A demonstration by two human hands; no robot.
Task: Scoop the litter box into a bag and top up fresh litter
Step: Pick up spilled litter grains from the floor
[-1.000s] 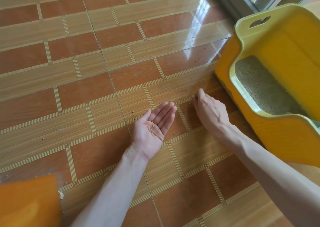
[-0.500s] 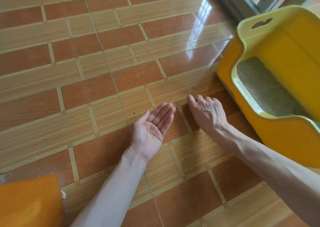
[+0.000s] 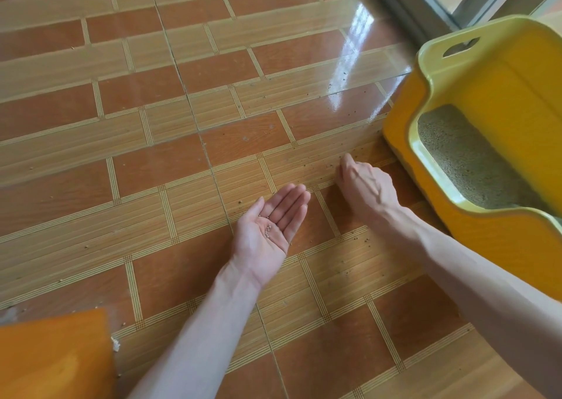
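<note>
The yellow litter box (image 3: 431, 73) stands at the right with grey-beige litter (image 3: 465, 161) inside. My left hand (image 3: 267, 225) lies palm up just above the tiled floor, fingers together, with a few litter grains (image 3: 268, 230) cupped in the palm. My right hand (image 3: 365, 185) is palm down beside the box's front left corner, fingertips curled onto the floor among scattered loose grains (image 3: 331, 165). Its fingertips are hidden, so I cannot tell if they pinch anything.
Loose litter grains dot the glossy brown tiled floor (image 3: 152, 124), mostly near the box. An orange object (image 3: 51, 356) fills the bottom left corner. A sliding door frame (image 3: 404, 3) runs behind the box at the top right.
My right hand has curled its fingers down onto the floor and shifted slightly; my left hand stays palm up with the grains. The view has drifted a little.
</note>
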